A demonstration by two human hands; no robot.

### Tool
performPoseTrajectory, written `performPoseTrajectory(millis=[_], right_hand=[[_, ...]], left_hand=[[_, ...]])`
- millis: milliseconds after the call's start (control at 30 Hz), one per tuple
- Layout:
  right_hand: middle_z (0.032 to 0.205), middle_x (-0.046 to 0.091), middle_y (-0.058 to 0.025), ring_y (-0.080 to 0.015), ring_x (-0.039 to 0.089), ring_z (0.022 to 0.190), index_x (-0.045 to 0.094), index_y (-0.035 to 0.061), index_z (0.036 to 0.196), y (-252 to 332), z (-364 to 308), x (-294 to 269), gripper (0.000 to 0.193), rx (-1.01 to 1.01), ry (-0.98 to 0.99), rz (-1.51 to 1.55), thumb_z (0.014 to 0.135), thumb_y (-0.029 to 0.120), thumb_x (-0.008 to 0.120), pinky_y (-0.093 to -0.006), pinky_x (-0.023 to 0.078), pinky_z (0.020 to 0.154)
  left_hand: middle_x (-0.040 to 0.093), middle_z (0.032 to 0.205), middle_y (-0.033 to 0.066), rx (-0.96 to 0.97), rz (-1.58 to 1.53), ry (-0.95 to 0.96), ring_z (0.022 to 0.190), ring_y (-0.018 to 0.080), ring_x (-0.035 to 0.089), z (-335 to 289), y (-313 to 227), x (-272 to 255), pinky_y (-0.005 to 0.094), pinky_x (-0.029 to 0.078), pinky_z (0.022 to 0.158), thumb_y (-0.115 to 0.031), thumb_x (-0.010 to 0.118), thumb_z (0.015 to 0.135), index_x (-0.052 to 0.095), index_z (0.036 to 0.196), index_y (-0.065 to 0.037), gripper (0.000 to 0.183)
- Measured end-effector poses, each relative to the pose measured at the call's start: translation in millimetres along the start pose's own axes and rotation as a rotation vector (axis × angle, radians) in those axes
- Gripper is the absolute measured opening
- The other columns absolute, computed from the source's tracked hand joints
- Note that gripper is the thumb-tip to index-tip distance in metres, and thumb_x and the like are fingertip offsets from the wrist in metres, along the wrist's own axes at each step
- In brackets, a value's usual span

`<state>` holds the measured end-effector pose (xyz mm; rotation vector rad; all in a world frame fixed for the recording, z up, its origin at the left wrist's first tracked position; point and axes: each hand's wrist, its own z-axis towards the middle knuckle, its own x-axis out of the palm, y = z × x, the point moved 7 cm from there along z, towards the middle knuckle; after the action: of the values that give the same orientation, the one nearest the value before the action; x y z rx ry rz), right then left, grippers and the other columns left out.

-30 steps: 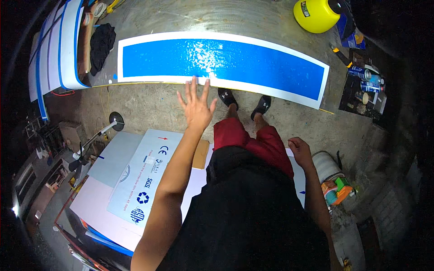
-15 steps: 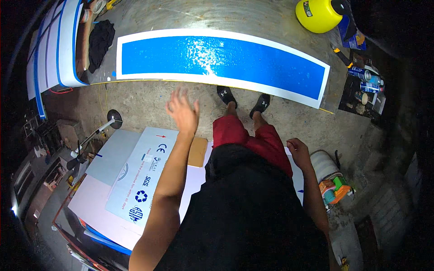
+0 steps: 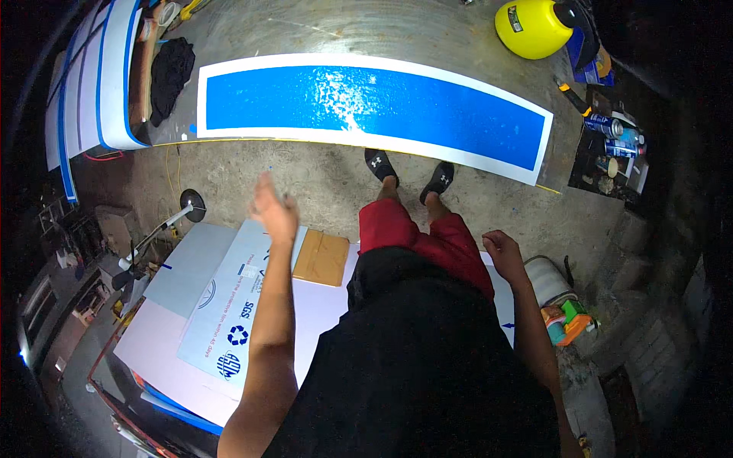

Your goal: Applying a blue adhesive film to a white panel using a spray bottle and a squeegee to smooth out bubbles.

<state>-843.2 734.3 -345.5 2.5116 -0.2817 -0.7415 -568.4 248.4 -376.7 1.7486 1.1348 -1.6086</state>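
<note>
My left hand (image 3: 273, 212) is over the floor, past the far edge of the printed white sheet, holding nothing I can see. Its fingers are stretched out and slightly blurred, the thumb apart. Just beyond the fingertips shows a tiny blue speck (image 3: 270, 168). At my right side hangs my right hand (image 3: 502, 252), its fingers curled in; whatever may be inside them is hidden. Ahead, a long white panel with a glossy blue rectangle (image 3: 259, 99) lies along the near edge of the metal-topped table (image 3: 427, 38).
Behind my left arm lie a printed white sheet (image 3: 229, 320) and a brown cardboard piece (image 3: 322, 258). A lamp's round black base (image 3: 192, 204) is at left. On the table are a black cloth (image 3: 171, 76), blue-striped white sheets (image 3: 113, 84), a yellow sprayer (image 3: 531, 29) and spray cans (image 3: 603, 124).
My left hand has drawn back and to the left, away from the blue panel. The blue speck now shows near its fingertips. My right hand has barely moved.
</note>
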Motion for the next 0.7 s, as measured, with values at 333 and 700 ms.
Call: performPoseTrajectory(millis=[333,700], right_hand=[[0.099,0.072,-0.0113,-0.0174,0.068,0.092,0.067,0.0,0.11,-10,-7,1,0.023,0.05,-0.031,0.082,0.096,0.017,0.064,-0.0314,0.054,0.081],[0.1,0.071,-0.015,-0.0238,0.067,0.091,0.067,-0.0008,0.107,-35,-14,18,0.024,0.029,-0.027,0.101,0.098,0.02,0.062,-0.0359,0.053,0.082]], left_hand=[[0.02,0.166,0.0076,0.432,0.044,0.136,0.153,0.0306,0.013,26,-182,14,0.0637,0.0,0.119,-0.038,0.057,0.095,0.02,0.159,-0.012,0.078],[0.018,0.166,0.011,0.555,-0.004,0.215,0.153,0.031,0.013,0,-219,36,0.0631,-0.001,0.119,-0.043,0.056,0.095,0.018,0.159,-0.009,0.082]])
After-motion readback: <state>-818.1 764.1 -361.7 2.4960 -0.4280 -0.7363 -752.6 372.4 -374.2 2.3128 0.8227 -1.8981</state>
